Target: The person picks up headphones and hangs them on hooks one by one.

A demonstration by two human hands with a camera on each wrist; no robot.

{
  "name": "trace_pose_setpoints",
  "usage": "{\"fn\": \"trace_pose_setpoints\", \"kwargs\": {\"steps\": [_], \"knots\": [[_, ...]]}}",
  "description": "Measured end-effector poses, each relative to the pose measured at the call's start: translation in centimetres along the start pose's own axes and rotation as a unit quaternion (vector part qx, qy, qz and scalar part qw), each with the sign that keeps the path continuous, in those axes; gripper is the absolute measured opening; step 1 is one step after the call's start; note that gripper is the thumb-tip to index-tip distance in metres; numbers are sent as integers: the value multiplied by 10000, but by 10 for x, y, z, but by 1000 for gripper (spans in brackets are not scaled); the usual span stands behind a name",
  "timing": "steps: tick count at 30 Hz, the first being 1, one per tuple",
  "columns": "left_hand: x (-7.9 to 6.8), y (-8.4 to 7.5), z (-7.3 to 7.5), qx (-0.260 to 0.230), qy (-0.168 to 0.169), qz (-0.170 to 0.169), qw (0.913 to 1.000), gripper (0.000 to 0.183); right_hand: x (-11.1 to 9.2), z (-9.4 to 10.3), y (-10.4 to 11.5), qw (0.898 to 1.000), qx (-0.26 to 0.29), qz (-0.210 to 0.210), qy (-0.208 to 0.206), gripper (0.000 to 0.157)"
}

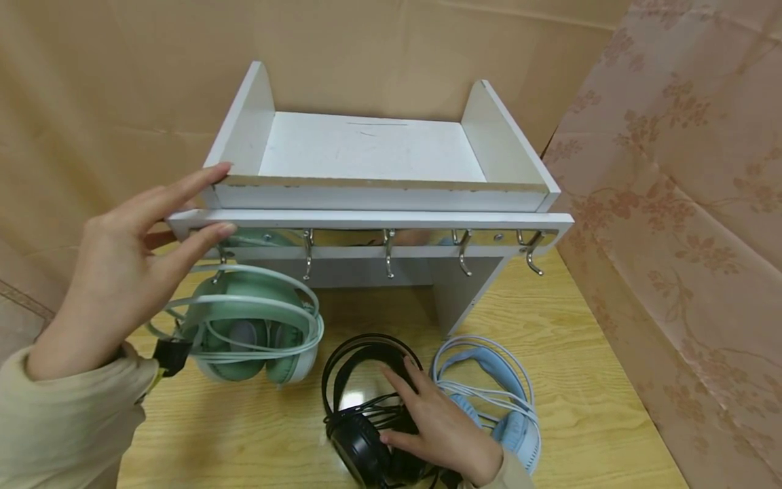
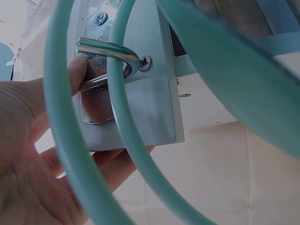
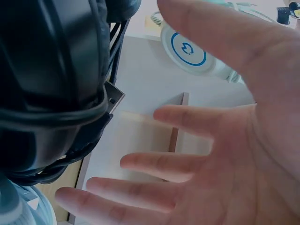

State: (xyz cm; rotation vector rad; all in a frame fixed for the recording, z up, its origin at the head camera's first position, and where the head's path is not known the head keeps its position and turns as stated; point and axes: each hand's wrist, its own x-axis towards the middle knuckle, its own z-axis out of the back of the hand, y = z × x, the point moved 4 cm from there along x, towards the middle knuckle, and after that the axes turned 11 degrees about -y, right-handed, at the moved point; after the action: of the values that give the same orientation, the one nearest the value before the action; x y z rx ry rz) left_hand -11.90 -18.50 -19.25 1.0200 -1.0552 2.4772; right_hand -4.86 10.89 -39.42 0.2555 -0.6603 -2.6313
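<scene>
At the left end of a white shelf (image 1: 373, 199), my left hand (image 1: 131, 255) grips the hook rail, thumb on its front and fingers behind and on top. Green headphones (image 1: 244, 319) hang from the leftmost hook (image 2: 129, 61), just below that hand. Their looped cable and headband cross in front of the rail in the left wrist view. My right hand (image 1: 442, 428) hovers with spread fingers over black headphones (image 1: 360, 445) on the table. Its palm shows bare in the right wrist view, with the black ear cup (image 3: 47, 70) beside the fingers.
Light-blue headphones (image 1: 516, 431) lie on the wooden table (image 1: 586, 380) just right of the black pair. Several metal hooks (image 1: 389, 252) without headphones line the rail to the right. Beige cloth (image 1: 379, 54) hangs behind, and flowered pink cloth (image 1: 678, 224) stands at the right.
</scene>
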Motion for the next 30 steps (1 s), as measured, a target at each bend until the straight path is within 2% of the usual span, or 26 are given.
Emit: {"fn": "trace_pose_setpoints", "kwargs": {"steps": [9, 15, 30], "knots": [[0, 0, 0, -30, -30, -50, 10000, 63, -4, -2, -7, 9988, 248, -417, 52, 82], [0, 1, 0, 24, -11, -40, 10000, 64, -7, -3, -9, 9993, 120, -349, -68, 83], [0, 1, 0, -64, 7, -24, 10000, 63, -8, -8, -17, 9965, -22, -841, 33, 90]]}}
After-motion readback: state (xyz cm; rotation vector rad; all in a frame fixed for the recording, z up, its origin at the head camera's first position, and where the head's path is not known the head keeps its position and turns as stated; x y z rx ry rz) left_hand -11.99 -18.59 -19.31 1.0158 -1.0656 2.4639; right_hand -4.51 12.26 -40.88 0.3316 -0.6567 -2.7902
